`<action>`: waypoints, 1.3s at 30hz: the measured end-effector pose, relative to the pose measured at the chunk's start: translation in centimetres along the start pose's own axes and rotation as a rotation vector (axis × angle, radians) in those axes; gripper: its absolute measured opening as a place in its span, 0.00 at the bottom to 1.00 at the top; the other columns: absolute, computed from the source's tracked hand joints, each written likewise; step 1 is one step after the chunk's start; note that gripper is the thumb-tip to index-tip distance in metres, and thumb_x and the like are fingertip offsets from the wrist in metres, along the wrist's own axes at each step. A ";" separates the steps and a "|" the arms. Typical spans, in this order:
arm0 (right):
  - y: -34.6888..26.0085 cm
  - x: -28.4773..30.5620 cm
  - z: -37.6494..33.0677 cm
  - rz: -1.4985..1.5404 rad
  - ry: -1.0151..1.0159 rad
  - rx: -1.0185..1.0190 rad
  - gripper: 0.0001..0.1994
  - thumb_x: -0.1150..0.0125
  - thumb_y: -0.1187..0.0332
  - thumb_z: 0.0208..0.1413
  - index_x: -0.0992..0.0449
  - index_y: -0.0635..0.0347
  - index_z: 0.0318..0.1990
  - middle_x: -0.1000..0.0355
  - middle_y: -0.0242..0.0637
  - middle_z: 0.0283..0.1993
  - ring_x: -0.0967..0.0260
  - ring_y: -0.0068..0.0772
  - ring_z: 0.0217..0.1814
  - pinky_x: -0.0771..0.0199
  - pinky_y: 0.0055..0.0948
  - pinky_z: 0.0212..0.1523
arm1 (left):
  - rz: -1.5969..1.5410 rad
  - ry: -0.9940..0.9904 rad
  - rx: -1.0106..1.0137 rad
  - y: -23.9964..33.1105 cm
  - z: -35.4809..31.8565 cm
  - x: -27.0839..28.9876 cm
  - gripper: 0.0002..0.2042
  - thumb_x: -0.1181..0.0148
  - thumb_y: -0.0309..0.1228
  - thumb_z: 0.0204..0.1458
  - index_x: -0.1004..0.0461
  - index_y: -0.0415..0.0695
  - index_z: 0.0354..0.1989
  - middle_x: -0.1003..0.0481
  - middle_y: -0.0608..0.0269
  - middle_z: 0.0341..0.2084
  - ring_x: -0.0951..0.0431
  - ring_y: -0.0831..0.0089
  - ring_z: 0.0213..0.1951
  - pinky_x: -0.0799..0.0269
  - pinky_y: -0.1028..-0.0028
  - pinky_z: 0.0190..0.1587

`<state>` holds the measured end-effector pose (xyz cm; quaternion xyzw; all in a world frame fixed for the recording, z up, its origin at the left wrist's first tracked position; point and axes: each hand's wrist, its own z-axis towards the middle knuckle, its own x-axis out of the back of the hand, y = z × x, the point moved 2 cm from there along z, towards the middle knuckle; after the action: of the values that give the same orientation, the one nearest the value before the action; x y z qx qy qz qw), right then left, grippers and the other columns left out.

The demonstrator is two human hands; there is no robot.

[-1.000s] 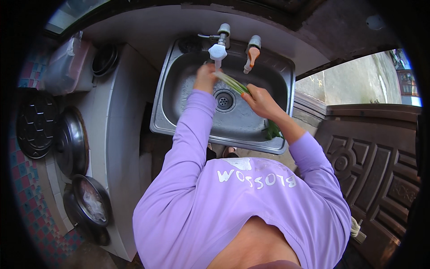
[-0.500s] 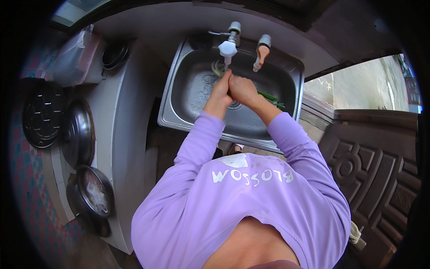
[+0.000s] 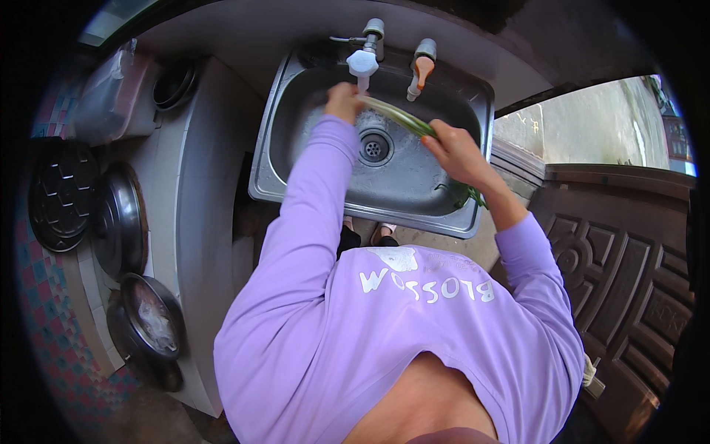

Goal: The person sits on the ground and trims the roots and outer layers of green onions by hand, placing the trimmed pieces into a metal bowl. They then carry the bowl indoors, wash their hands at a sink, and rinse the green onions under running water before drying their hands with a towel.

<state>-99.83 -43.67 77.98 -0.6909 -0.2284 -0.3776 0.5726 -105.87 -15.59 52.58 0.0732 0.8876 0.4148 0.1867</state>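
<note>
A bunch of green onions [image 3: 400,118] stretches slantwise between my hands over the steel sink [image 3: 318,191]. My left hand [image 3: 343,102] is closed round the pale root end, right beside the stream from the white-headed faucet [image 3: 362,64]; motion smears its fingers a little. Gripped in my right hand [image 3: 457,152] are the green stalks, and their dark leafy tips [image 3: 470,197] hang below it by the sink's right front rim. Water splashes on the basin floor behind the round drain [image 3: 376,148].
Beside the running faucet is a second tap with an orange handle [image 3: 423,68]. On the left, a counter [image 3: 211,244] carries a pan with a clear plastic bag [image 3: 155,318], a large lid [image 3: 122,222] and a dark bowl [image 3: 174,87]. A carved brown door [image 3: 614,296] stands at the right.
My hands have drawn apart: the left to the left, the right to the right and nearer me. The green onions now lie stretched between them, and the drain shows. The whole view has shifted slightly.
</note>
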 end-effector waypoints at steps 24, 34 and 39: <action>0.8 -1.0 4.5 -0.076 -0.161 0.116 0.12 0.45 0.65 0.56 0.30 0.67 0.33 0.30 0.53 0.31 0.31 0.53 0.36 0.33 0.43 0.37 | 1.806 -0.104 -0.901 18.5 -23.2 -6.8 0.23 0.48 0.51 0.50 0.24 0.41 0.38 0.22 0.49 0.29 0.21 0.52 0.35 0.27 0.59 0.38; -0.1 3.0 1.2 0.116 -0.193 0.156 0.12 0.38 0.66 0.52 0.30 0.66 0.34 0.33 0.45 0.26 0.36 0.36 0.27 0.36 0.34 0.31 | 0.859 -0.526 -0.778 13.2 -22.4 2.1 0.33 0.37 0.45 0.50 0.37 0.31 0.57 0.23 0.47 0.39 0.21 0.62 0.42 0.27 0.71 0.45; -2.1 3.4 1.1 0.144 -0.149 0.186 0.12 0.38 0.65 0.53 0.30 0.66 0.34 0.34 0.41 0.24 0.38 0.32 0.26 0.37 0.32 0.29 | 1.066 -0.916 -0.687 9.6 -27.1 -3.1 0.12 0.45 0.31 0.56 0.30 0.40 0.46 0.26 0.58 0.38 0.22 0.70 0.37 0.29 0.73 0.40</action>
<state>-99.06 -42.53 81.83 -0.6755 -0.2541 -0.2604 0.6414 -113.92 -29.50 76.68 0.5917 0.3891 0.6282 0.3222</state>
